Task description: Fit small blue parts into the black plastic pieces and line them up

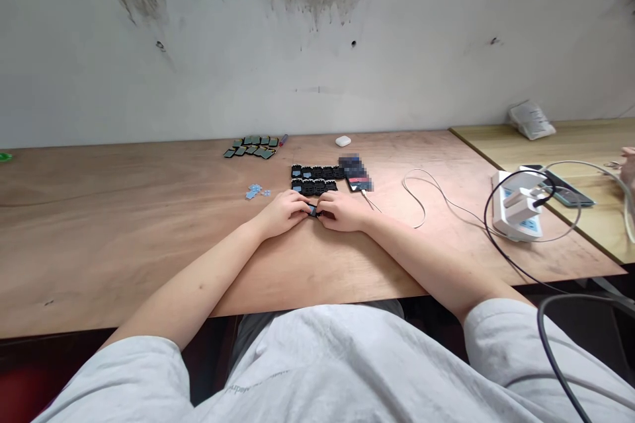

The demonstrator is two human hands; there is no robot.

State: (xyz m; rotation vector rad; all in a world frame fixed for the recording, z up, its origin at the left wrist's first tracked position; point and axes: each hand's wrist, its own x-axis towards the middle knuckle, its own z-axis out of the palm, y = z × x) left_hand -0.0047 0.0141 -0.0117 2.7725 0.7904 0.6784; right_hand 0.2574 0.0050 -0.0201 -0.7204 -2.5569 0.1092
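Both hands meet over a small black part with a light blue piece on it (313,210), low on the wooden table. My left hand (284,213) grips its left side with fingers closed. From the right, my right hand (342,211) pinches the other side; its fingertips hide much of the part. Just beyond lie two rows of black parts, a back row (322,172) and a front row (317,187), some with blue pieces on their left ends. Several loose light blue pieces (253,192) are scattered left of the rows.
Green-grey panels (252,151) lie near the wall beside a small screwdriver-like tool (283,140). A phone (358,180) with a white cable, a white case (342,141) and a power strip (516,211) stand right. Another person's hand (629,168) shows at the right edge.
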